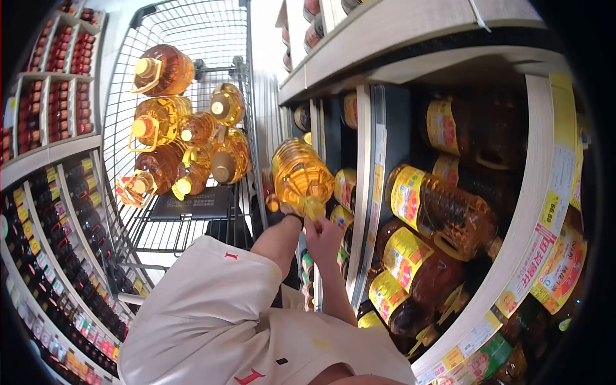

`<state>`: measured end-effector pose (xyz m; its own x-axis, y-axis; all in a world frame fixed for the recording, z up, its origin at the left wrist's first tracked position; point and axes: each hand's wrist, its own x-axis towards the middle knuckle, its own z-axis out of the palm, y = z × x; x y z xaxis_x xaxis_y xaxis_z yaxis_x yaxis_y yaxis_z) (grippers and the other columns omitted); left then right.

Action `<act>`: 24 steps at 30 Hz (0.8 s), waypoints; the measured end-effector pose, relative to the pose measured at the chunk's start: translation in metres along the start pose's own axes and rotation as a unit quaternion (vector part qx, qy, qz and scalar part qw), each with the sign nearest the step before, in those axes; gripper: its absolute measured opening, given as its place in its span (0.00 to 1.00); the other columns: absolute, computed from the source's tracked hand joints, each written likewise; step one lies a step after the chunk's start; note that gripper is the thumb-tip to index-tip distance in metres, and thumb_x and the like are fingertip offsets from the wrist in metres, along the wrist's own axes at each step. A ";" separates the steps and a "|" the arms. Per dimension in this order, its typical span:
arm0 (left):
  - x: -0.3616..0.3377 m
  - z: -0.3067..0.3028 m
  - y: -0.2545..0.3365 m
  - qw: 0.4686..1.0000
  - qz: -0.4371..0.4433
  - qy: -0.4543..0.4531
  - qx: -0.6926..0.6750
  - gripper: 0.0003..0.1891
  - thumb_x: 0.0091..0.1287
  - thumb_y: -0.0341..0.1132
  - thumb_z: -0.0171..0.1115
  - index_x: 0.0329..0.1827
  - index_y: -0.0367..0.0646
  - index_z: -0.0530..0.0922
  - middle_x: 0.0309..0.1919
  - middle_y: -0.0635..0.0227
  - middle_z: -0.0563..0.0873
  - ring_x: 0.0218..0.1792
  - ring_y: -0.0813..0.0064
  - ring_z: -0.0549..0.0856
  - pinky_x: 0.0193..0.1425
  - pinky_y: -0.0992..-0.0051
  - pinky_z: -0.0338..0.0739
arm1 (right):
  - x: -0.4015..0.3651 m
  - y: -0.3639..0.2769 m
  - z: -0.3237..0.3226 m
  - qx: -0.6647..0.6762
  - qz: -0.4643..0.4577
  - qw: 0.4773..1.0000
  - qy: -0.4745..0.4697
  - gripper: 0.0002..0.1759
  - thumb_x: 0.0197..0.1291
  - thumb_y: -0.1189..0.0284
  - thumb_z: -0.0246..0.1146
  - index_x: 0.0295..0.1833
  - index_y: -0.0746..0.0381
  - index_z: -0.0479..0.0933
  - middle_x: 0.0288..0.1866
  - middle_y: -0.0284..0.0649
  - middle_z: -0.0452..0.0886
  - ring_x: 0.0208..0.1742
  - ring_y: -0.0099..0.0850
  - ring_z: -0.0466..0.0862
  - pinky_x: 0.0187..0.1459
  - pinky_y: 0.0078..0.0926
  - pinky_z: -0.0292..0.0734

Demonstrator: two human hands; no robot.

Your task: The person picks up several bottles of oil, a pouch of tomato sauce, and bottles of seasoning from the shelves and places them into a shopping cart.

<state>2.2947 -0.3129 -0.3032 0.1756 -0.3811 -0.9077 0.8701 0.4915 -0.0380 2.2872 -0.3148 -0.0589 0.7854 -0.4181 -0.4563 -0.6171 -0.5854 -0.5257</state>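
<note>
Pale clothing [199, 295] with small red marks lies nearest the head camera, covering the lower part of the view. Just beyond it, the right hand [324, 236] is closed around the neck end of a large oil bottle [301, 176]. This bottle is clear, ribbed and has golden liquid inside; it is between the shopping cart [248, 38] and the right shelf [362, 192]. The left hand [290, 209], with a dark band at the wrist, is partly hidden beside the same bottle; I cannot tell whether its fingers grasp.

Inside the wire cart, a group of bottles [160, 119] stands close together, with liquids from light gold to reddish amber; several have yellow caps and handles. Near them is a black panel [192, 204]. On the right shelf, divided by boards, are big bottles [443, 205] of darker amber liquid with yellow labels. The left shelves [51, 154] hold many small, dark containers in rows.
</note>
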 end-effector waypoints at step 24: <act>-0.300 -0.074 -0.074 0.958 -0.263 -0.111 0.027 0.33 0.73 0.51 0.44 0.72 0.35 0.57 0.64 0.40 0.69 0.66 0.45 0.71 0.72 0.54 0.67 | -0.140 -0.118 -0.198 0.277 -0.132 0.946 0.108 0.07 0.55 0.85 0.65 0.27 0.65 0.78 0.25 0.33 0.80 0.26 0.16 0.74 0.32 0.16 0.69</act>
<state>2.1433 -0.1775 -0.0594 -0.2055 -0.7256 -0.6568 0.8869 0.1457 -0.4385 2.2595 -0.3246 0.2089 0.8702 -0.4750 -0.1311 -0.2811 -0.2601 -0.9238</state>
